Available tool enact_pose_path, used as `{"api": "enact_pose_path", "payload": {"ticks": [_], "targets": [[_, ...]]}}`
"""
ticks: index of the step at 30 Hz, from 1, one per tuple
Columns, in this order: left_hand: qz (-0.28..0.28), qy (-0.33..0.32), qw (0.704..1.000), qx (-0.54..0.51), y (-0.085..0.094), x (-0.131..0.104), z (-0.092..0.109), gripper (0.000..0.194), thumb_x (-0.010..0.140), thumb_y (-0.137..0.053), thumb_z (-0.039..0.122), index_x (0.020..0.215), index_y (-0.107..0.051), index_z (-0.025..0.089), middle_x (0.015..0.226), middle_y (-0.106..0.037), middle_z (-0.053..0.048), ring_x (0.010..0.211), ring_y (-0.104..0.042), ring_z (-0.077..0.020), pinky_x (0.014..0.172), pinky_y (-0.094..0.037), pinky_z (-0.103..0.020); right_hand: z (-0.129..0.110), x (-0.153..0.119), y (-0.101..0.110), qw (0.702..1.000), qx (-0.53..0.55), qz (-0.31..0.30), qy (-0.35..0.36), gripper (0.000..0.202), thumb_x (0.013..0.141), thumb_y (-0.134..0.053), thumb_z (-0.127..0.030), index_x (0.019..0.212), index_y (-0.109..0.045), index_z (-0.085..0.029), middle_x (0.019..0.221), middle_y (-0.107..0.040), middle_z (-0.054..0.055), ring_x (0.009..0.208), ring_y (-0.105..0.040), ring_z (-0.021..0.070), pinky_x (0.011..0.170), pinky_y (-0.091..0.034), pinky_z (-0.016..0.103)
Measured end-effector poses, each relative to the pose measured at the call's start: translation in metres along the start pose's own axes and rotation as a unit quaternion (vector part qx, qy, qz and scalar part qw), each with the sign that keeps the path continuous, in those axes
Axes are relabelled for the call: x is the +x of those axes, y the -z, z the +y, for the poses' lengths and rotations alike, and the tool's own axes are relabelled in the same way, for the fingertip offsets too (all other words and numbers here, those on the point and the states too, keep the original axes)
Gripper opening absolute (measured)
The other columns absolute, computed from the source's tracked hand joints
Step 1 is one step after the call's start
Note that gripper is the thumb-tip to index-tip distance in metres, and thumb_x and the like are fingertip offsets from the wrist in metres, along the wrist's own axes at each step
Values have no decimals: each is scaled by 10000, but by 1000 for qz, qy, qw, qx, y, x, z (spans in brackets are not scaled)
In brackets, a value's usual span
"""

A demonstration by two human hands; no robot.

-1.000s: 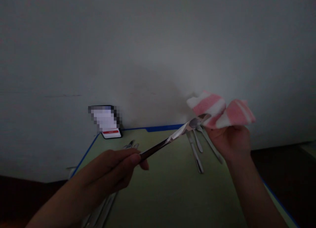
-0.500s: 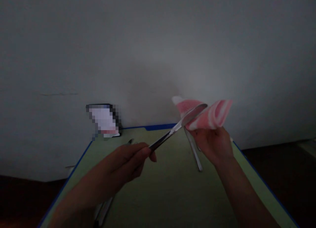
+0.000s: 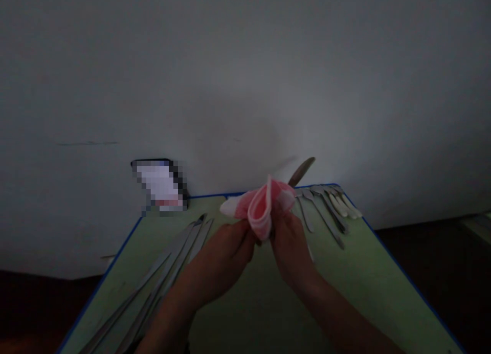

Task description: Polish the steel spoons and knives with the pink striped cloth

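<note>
A pink and white cloth [image 3: 261,211] is bunched between my two hands above the table. My right hand [image 3: 289,241] grips the cloth from the right, fingers closed. Close beside it, my left hand [image 3: 228,249] is closed at the cloth's lower left; its fingertips and the handle end of the utensil are hidden. The blade of a metal knife [image 3: 302,172] sticks out past the cloth to the upper right, and its middle part is covered by the cloth.
Several long metal utensils [image 3: 153,272] lie on the left of the green table [image 3: 264,313]. Several spoons and other cutlery [image 3: 326,216] lie at the back right. A blurred phone-like device [image 3: 159,185] leans on the wall [image 3: 245,88].
The cloth and my right hand have moved left and down to meet my left hand. The cloth now wraps the knife's lower part, and the cutlery at the back right has come into sight.
</note>
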State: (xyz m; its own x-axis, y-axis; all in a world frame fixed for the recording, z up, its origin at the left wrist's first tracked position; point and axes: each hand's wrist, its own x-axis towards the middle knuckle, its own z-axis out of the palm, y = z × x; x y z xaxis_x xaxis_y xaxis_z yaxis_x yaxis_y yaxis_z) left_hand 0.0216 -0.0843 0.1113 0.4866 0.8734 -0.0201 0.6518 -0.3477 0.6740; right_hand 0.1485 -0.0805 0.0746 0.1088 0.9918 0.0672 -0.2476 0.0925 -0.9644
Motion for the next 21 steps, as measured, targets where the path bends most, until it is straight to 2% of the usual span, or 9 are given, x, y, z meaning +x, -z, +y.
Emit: {"api": "enact_pose_path", "payload": {"ticks": [3,9,14,18,21], "targets": [[5,0,1000,-22,3,0,-8,232,894,-330,249,728,-475,176,669,-519,16,593,-449,-115,551,-344,-235,4,-6,-7,999,33,-17,-7,333,848,-454,-428,690,-586,-166,582,-525,-13,541,-415,101,509,-327,225],[-104,-24,991,-80,19,-14,-13,270,929,-331,320,865,-556,184,739,-584,20,664,-528,-106,618,-394,-219,0,2,-3,989,143,-17,-45,254,813,-506,-421,777,-611,-193,641,-570,-17,549,-436,103,532,-364,221],[-85,-43,994,-61,18,-11,-9,337,934,-338,322,760,-586,175,688,-620,23,649,-567,-99,631,-391,-213,-9,1,-2,995,95,28,-29,270,818,-496,-407,741,-611,-175,653,-590,10,557,-470,104,512,-382,211],[-62,-48,996,-49,5,-3,0,325,928,-361,287,723,-584,170,652,-635,31,606,-576,-88,624,-387,-203,-3,-6,-6,993,107,6,-54,311,828,-466,-467,850,-595,-185,658,-599,1,468,-477,86,409,-368,191],[-51,-51,996,-56,0,0,1,343,924,-368,298,695,-584,164,633,-631,21,585,-571,-94,613,-393,-207,5,-11,-11,987,142,-20,-72,316,832,-455,-493,862,-549,-193,528,-515,-51,333,-392,66,296,-288,174]]}}
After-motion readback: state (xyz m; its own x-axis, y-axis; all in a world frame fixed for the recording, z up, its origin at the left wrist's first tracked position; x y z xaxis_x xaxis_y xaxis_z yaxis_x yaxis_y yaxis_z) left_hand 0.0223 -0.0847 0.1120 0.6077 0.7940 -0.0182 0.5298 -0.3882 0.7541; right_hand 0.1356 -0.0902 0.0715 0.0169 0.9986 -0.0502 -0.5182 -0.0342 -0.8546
